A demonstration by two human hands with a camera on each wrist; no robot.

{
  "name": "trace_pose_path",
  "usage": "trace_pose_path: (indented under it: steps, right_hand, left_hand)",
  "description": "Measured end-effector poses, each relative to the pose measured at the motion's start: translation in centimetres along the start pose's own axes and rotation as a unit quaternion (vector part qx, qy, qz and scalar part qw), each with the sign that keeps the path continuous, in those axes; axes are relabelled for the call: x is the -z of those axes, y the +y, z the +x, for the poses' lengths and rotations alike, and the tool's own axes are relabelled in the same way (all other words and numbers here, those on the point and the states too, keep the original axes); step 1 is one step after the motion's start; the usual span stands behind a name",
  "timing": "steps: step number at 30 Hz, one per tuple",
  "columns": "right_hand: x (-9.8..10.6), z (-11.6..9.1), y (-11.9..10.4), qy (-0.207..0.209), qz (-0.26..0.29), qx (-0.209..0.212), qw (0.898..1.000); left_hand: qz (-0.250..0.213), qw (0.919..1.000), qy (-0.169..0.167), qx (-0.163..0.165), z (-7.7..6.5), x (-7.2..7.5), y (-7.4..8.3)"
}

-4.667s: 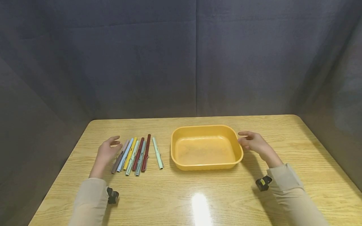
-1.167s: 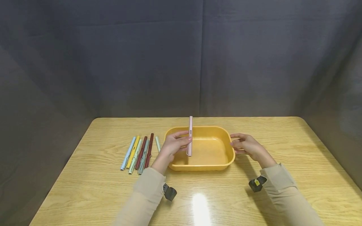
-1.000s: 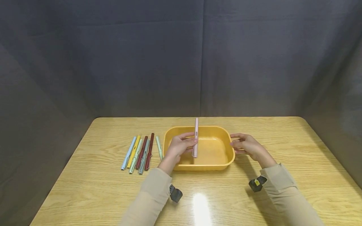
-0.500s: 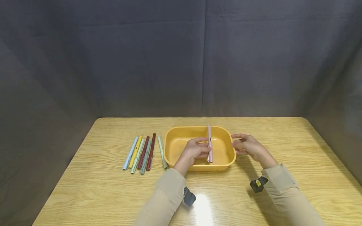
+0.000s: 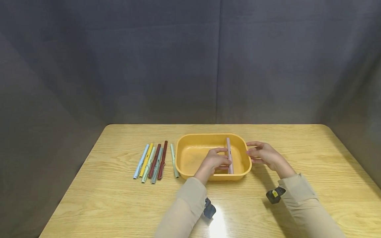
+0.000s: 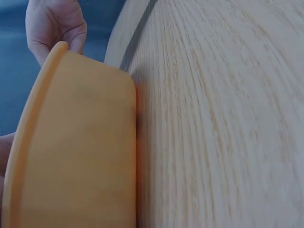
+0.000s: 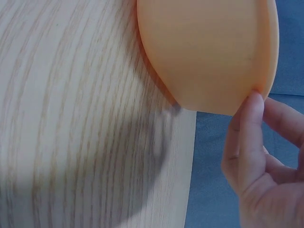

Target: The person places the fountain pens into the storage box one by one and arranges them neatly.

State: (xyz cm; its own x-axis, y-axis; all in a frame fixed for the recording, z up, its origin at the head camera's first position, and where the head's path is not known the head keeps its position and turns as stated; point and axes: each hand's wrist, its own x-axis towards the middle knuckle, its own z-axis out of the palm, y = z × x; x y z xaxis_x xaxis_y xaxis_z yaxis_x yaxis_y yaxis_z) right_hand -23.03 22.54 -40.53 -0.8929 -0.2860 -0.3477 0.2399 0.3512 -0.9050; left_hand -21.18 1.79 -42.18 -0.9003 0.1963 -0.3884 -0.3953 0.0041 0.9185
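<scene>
My left hand (image 5: 215, 162) is inside the yellow plastic tray (image 5: 190, 176), pinching a pink pen (image 5: 229, 150) by its clip end. The pen slants down over the tray's right part; whether it touches the floor is unclear. At the tray's right end, my right hand (image 5: 265, 155) holds the rim, fingertips against the outer wall in the right wrist view. Several capped pens lie left of the tray: light blue (image 5: 141, 162), yellow (image 5: 146, 160), pale green (image 5: 148, 165), grey-green (image 5: 157, 167) and dark red (image 5: 163, 160). Another pale green pen (image 5: 174, 162) lies beside the tray.
Everything stands on a light wooden table (image 5: 113, 198). A dark grey curtain (image 5: 163, 66) closes off the back and sides. Each wrist carries a small black camera (image 5: 209, 209).
The pink pen was picked up from the left end of the pen row. My left hand has carried it rightward over the tray and lowered it inside. The right hand stays at the rim.
</scene>
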Motion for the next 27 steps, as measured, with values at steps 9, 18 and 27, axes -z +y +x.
trace_pose_path:
  steps: [9, 18, 27]
  right_hand:
    - [0.1, 0.2, 0.1, -0.005, 0.007, 0.002, 1.000]
    - [0.2, 0.3, 0.1, -0.008, 0.006, 0.002, 1.000]
    - [0.1, 0.2, 0.0, -0.010, 0.006, 0.005, 1.000]
  left_hand:
    - [0.034, 0.9992, -0.018, 0.013, 0.8, -0.6, -0.4]
    - [0.059, 0.9977, -0.032, 0.012, 1.1, -0.8, -0.5]
    - [0.107, 0.9941, -0.019, -0.001, 1.3, -1.1, -0.7]
